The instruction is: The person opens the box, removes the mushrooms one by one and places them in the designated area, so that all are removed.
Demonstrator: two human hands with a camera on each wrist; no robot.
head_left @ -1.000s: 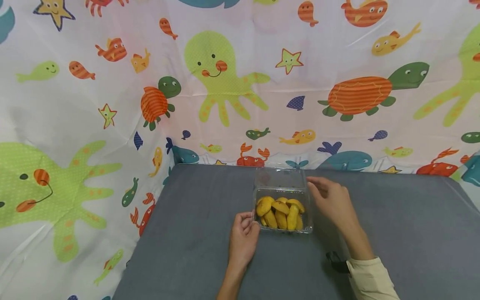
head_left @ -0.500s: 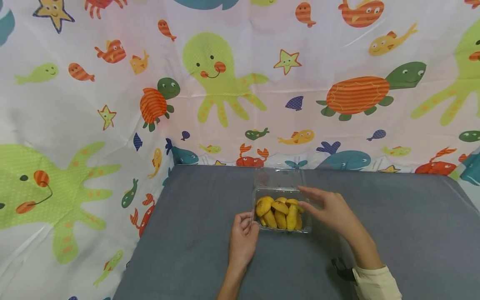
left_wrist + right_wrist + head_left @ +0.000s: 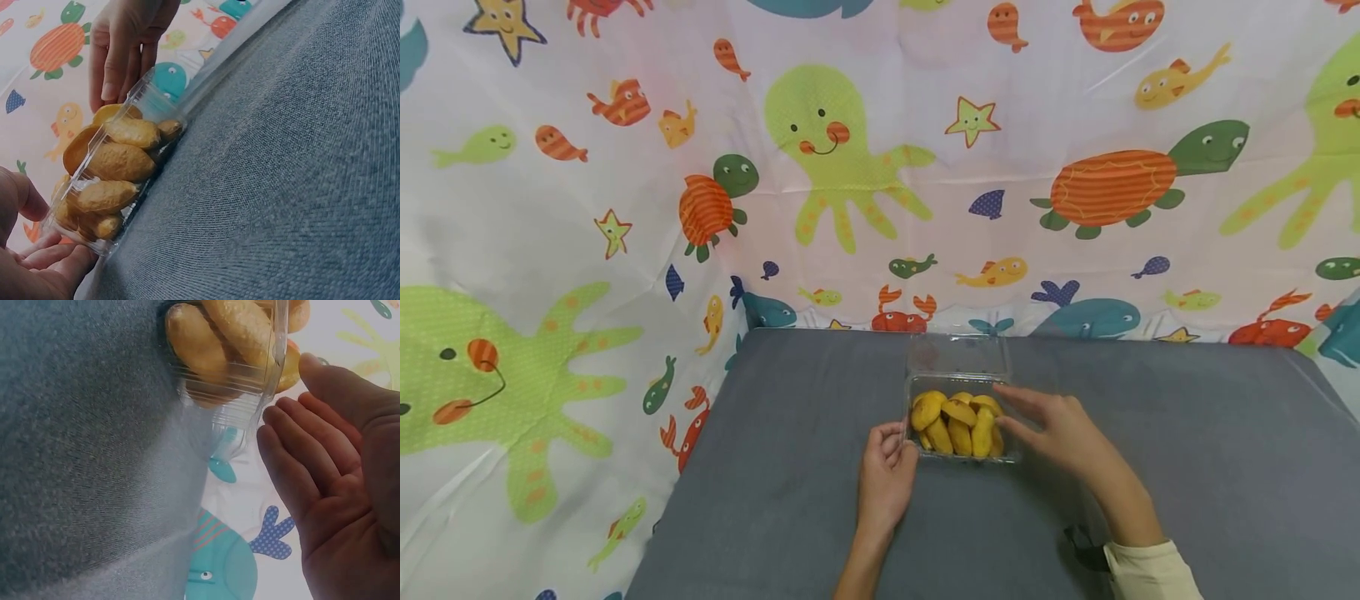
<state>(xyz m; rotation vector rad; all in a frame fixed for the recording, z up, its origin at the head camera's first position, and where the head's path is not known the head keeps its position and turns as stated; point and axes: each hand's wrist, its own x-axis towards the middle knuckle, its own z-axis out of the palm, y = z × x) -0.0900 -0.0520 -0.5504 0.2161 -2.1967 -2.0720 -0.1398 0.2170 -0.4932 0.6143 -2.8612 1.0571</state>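
Observation:
Several yellow mushrooms (image 3: pixel 958 425) lie in a clear plastic box (image 3: pixel 1011 456), its lid (image 3: pixel 958 356) folded back behind it. My left hand (image 3: pixel 887 479) grips the box's left side between thumb and fingers, also visible in the left wrist view (image 3: pixel 37 250). My right hand (image 3: pixel 1071 437) hovers over the box's right edge, thumb and fingers apart, at the rightmost mushroom. In the right wrist view the right hand (image 3: pixel 337 462) is beside the box wall with its fingers extended and nothing held; whether a fingertip touches a mushroom cannot be told.
A grey cloth (image 3: pixel 790 433) covers the table. Behind it and at the left hangs a white curtain (image 3: pixel 880 133) printed with sea animals. A black object (image 3: pixel 1086 550) sits by the right sleeve (image 3: pixel 1153 571).
The right hand has moved left from beside the lid to above the box's right edge, and slightly down in the last half second. The left hand keeps its grip on the box.

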